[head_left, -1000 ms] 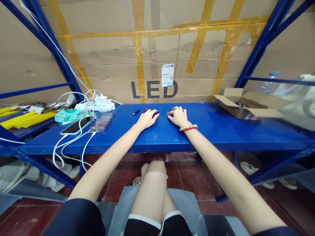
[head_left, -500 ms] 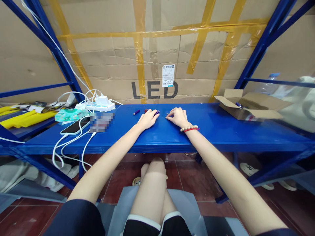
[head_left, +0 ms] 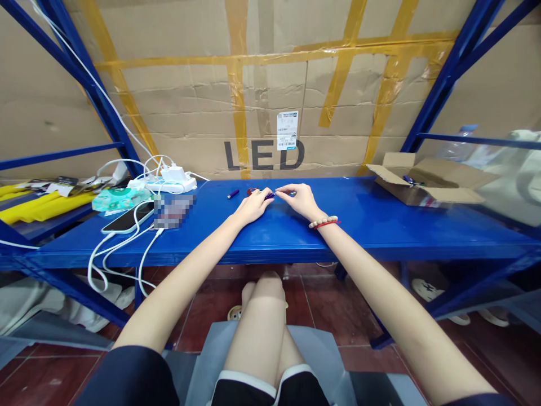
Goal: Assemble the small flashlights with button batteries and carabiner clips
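Observation:
Both my hands rest on the blue metal shelf (head_left: 380,225) in front of me. My left hand (head_left: 252,206) is curled around a small purple pen-like piece (head_left: 269,195) whose tip sticks out past the fingers. My right hand (head_left: 298,198) reaches left, its thumb and forefinger pinched on a small thin part next to that purple tip. A second purple piece (head_left: 233,194) lies loose on the shelf just left of my left hand. A small red piece (head_left: 252,190) sits behind my left fingers.
A phone (head_left: 127,218) with white cables, a power strip with chargers (head_left: 164,180) and a green packet (head_left: 118,198) lie at the left. An open cardboard box (head_left: 426,183) stands at the right. A large taped cardboard sheet marked LED (head_left: 264,155) backs the shelf.
My right hand has slid left toward my left hand and closed into a pinch beside the purple tip. My left hand has stayed in place.

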`<state>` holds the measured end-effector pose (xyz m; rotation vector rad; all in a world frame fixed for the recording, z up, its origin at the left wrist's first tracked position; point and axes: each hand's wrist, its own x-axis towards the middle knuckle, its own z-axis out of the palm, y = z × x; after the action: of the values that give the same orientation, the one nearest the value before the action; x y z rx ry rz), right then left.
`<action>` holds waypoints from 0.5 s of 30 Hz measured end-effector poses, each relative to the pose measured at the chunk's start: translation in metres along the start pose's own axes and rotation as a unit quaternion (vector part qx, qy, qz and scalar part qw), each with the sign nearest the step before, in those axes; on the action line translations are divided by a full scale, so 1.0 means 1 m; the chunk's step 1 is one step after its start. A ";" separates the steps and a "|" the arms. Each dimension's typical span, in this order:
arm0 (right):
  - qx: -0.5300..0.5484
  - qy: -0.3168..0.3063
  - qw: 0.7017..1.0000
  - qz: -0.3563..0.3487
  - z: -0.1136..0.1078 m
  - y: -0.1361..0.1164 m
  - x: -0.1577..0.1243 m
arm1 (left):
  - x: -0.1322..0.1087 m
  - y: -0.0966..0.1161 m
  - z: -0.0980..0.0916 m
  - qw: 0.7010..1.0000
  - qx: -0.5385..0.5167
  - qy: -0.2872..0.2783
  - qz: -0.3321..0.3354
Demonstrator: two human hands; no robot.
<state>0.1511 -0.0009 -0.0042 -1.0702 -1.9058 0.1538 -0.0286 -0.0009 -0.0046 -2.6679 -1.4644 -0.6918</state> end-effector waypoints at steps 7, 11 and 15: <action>0.119 -0.009 0.993 0.002 0.003 -0.004 0.001 | 0.000 0.000 0.002 1.000 0.029 0.000 0.009; 0.128 -0.010 0.992 0.008 0.004 -0.002 0.002 | 0.001 0.000 0.001 0.999 0.045 -0.004 0.016; 0.115 0.007 0.993 0.000 0.003 -0.002 0.002 | 0.002 -0.001 0.002 0.998 0.053 -0.005 0.021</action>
<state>0.1470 0.0002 -0.0039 -0.9134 -1.8243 0.3563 -0.0277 0.0010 -0.0058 -2.6179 -1.4002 -0.5808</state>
